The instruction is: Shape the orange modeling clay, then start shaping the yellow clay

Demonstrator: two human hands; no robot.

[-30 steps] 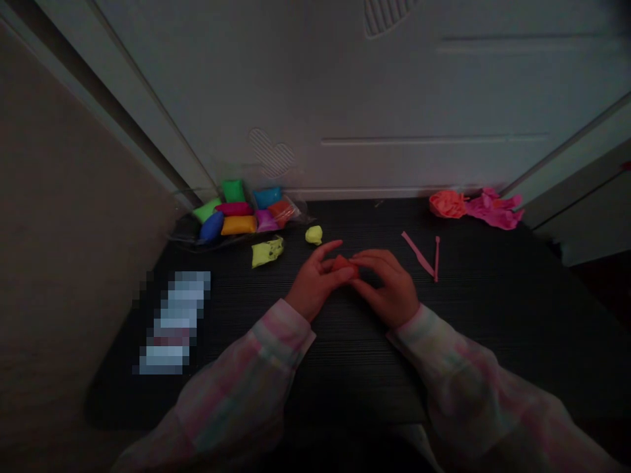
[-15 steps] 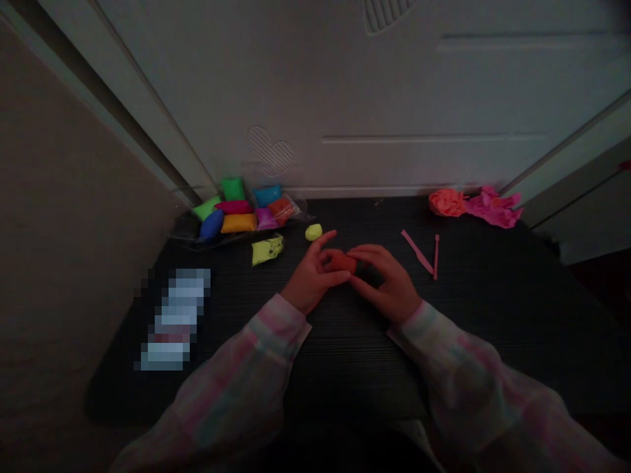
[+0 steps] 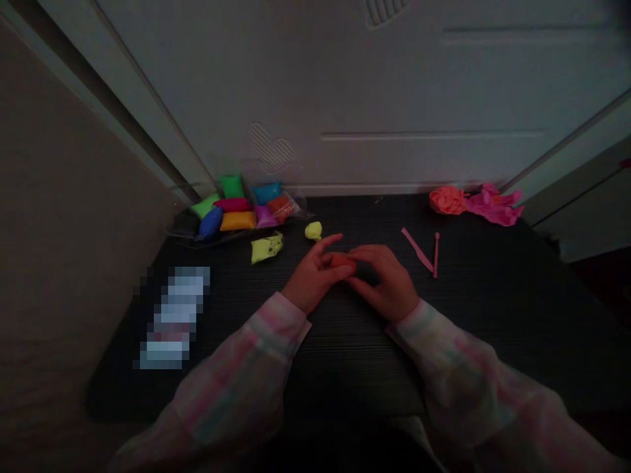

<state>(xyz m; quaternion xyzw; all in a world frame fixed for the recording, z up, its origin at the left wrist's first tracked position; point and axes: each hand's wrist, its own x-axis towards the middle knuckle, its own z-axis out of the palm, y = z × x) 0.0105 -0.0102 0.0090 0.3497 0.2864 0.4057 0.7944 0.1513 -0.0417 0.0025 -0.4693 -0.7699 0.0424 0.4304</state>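
Note:
Between my two hands, over the middle of the dark table (image 3: 355, 368), is a lump of red-orange modelling clay (image 3: 344, 263). My left hand (image 3: 313, 276) grips it between thumb and fingers, its index finger stretched out above. From the other side my right hand (image 3: 383, 276) curls its fingers and thumb around the clay's right end. Part of the lump is hidden by the fingers. Just beyond my left hand lies a small ball of yellow clay (image 3: 313, 230). An opened yellow clay packet (image 3: 267, 248) rests to its left.
A clear plastic bag of several coloured clay packets (image 3: 238, 221) lies at the back left. Two pink modelling tools (image 3: 419, 251) are on the right, with crumpled orange (image 3: 447, 200) and pink pieces (image 3: 494, 205) behind. A blurred-out bright rectangle (image 3: 173, 318) lies at left. A white panel (image 3: 394, 164) stands behind the table.
My left thumb has moved further over the red-orange clay, covering more of it. The right hand's fingers have closed in slightly. The other things on the table stay put.

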